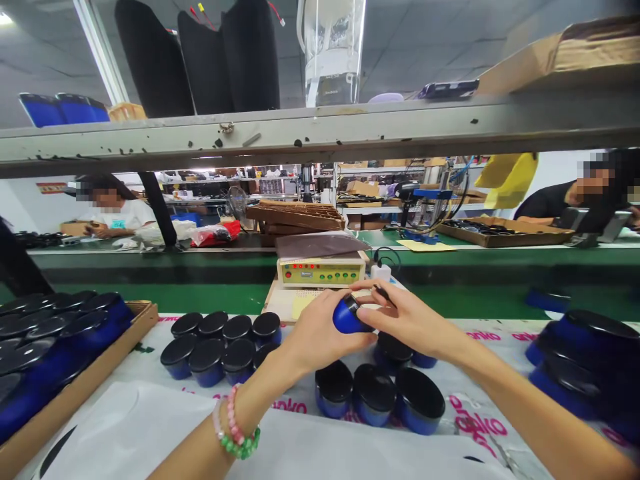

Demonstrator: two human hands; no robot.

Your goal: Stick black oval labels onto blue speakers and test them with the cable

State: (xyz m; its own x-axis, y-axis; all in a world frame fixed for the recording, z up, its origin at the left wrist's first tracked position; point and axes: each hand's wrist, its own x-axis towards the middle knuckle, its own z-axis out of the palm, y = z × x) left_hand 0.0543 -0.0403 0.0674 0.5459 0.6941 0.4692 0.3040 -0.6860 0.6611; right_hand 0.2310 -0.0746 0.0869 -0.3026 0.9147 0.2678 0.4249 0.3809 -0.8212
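My left hand (320, 331) is wrapped round a blue cup-like piece with a black end (345, 316), held above the work surface. Against the black end of the same piece rest the fingers of my right hand (395, 312), which also has a small dark object (381, 293) between its fingers. Just below my hands stand several blue pieces with glossy black tops (374, 393). Another group of them (207, 360) is to the left of my left forearm. Behind my hands sits a cream-coloured box with buttons and red lights (321, 270).
A cardboard tray (100, 373) full of blue-black pieces stands at the left, and more pieces (580, 367) are stacked at the right. A metal shelf (280, 133) crosses overhead. Two people sit beyond the green conveyor (480, 283). White printed sheeting (360, 447) covers the front.
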